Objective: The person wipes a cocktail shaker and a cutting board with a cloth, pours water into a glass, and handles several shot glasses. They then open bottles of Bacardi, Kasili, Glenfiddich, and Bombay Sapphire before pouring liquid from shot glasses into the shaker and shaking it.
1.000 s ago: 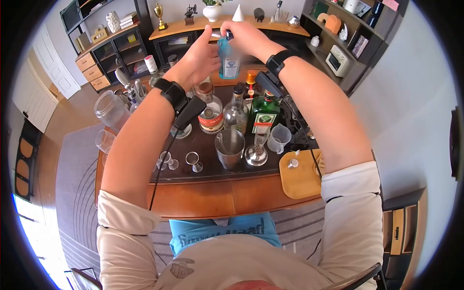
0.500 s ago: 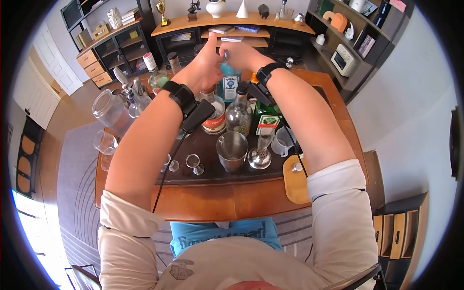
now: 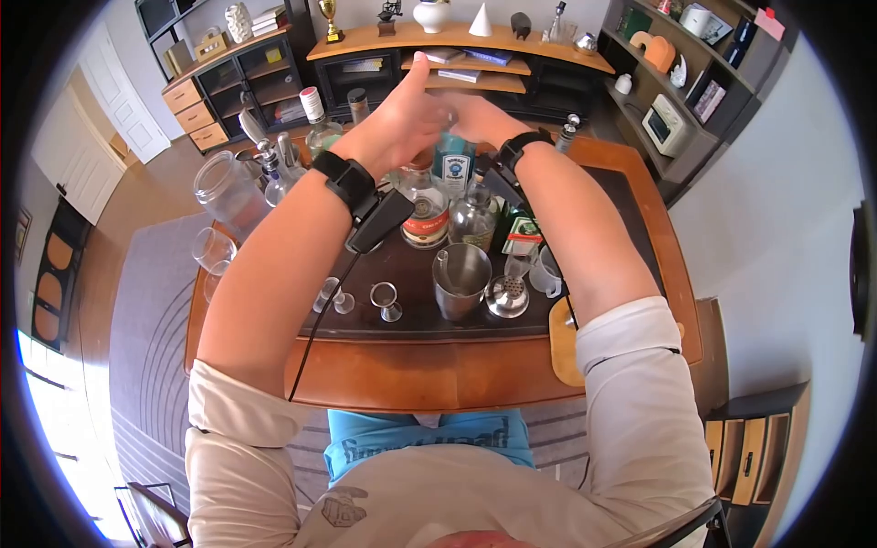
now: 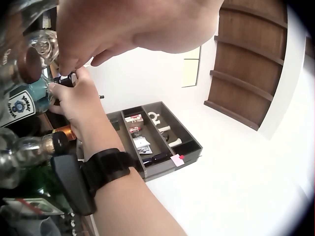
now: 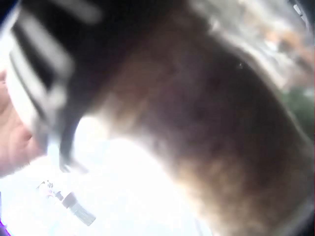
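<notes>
A pale blue gin bottle [image 3: 453, 167] stands low among the other bottles at the back of the dark tabletop [image 3: 411, 306]. My left hand [image 3: 402, 114] grips its upper part with the thumb raised. From the other side, my right hand [image 3: 477, 116] reaches over the bottle's top. In the left wrist view the right hand [image 4: 74, 96] pinches the small black cap [image 4: 64, 78] above the blue bottle [image 4: 22, 103], and the left hand's fingertips [image 4: 74, 64] meet it there. The right wrist view is a blur of skin and strap.
In front of the bottles stand a steel shaker cup [image 3: 459, 269], a strainer [image 3: 507, 297], two jiggers [image 3: 388, 300], a small measuring jug [image 3: 548, 272], a green bottle [image 3: 521, 233] and a red-labelled bottle [image 3: 425, 215]. A glass jar [image 3: 224, 192] and glasses sit left, a wooden board [image 3: 562, 347] right.
Both hands have brought the blue bottle down from in front of the shelf to among the bottles on the table. The head camera has tilted slightly.
</notes>
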Demonstrator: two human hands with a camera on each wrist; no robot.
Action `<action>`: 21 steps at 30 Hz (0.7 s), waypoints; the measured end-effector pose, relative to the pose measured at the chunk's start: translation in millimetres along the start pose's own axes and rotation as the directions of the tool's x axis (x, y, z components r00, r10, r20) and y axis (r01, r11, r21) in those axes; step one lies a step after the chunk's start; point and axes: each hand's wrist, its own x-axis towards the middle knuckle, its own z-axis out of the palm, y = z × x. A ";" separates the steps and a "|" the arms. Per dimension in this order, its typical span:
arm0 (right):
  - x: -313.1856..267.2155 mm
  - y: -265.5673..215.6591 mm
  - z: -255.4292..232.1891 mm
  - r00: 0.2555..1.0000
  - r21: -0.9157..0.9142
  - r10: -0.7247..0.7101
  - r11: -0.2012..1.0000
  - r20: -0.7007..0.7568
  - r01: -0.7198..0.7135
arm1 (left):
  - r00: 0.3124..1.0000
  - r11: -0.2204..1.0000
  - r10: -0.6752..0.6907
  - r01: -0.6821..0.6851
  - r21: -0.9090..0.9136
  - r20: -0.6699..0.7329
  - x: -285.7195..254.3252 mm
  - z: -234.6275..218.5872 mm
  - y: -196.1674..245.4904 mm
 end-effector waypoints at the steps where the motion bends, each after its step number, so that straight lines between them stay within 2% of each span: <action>1: -1.7 -0.1 -2.2 1.000 0.001 -0.005 1.000 0.001 0.005 | 1.000 1.000 0.028 -0.028 -0.009 -0.008 -7.8 4.3 1.8; 3: -6.0 -4.7 -8.8 0.997 0.112 0.043 0.992 0.063 -0.050 | 0.999 0.999 0.037 -0.037 -0.003 -0.008 -19.5 8.0 2.9; 4: -8.4 -9.4 -13.3 0.997 0.111 0.039 0.993 0.062 -0.045 | 0.999 0.999 0.045 -0.045 0.003 -0.001 -23.8 9.5 4.2; 6: -13.1 -16.9 -21.1 0.986 -0.042 0.114 0.993 0.122 -0.110 | 0.999 0.999 0.041 -0.041 -0.007 -0.014 -30.1 12.4 5.8; 7: -12.6 -20.5 -24.0 0.987 -0.041 0.111 0.993 0.119 -0.106 | 0.999 0.999 0.033 -0.033 -0.018 -0.025 -34.5 13.6 6.9; 9: -12.1 -28.8 -22.8 0.979 -0.080 0.201 0.977 0.009 -0.200 | 0.997 0.997 0.076 -0.075 0.018 -0.027 -48.4 10.1 7.3; 10: -17.8 -43.0 -31.4 0.983 -0.021 0.166 0.985 -0.084 -0.169 | 0.993 0.992 0.114 -0.113 0.051 -0.026 -57.4 6.2 4.7; 11: -24.4 -76.1 -48.0 0.954 -0.086 0.285 0.952 -0.088 -0.293 | 0.988 0.985 0.155 -0.153 0.084 -0.024 -66.3 1.7 3.5; 13: -32.5 -94.1 -54.8 0.940 -0.179 0.035 0.978 -0.339 -0.102 | 0.971 0.961 0.238 -0.233 0.149 -0.017 -85.8 -6.1 0.3; 15: -51.9 -137.5 -78.8 0.918 -0.054 0.012 0.998 -0.397 -0.036 | 0.946 0.945 0.313 -0.301 0.131 -0.082 -112.9 -15.9 -14.5; 16: -62.7 -156.8 -80.9 0.884 -0.010 0.019 1.000 -0.467 -0.027 | 0.926 0.928 0.357 -0.337 0.159 -0.123 -128.1 -23.1 -26.2; 17: -76.0 -176.4 -80.0 0.886 -0.008 0.015 1.000 -0.463 -0.020 | 0.903 0.910 0.399 -0.369 0.189 -0.160 -145.2 -29.5 -41.0; 18: -92.6 -196.7 -77.1 0.879 0.219 0.020 0.971 -0.476 0.096 | 0.884 0.907 0.420 -0.400 0.133 -0.204 -163.6 -35.0 -58.4; 19: -113.0 -217.4 -72.2 0.871 0.427 0.032 0.880 -0.491 0.208 | 0.865 0.898 0.439 -0.434 0.080 -0.243 -181.4 -40.7 -77.5; 21: -175.5 -269.8 -50.5 0.922 0.720 0.152 0.673 -0.357 0.168 | 0.840 0.890 0.437 -0.455 0.022 -0.321 -212.0 -57.0 -124.4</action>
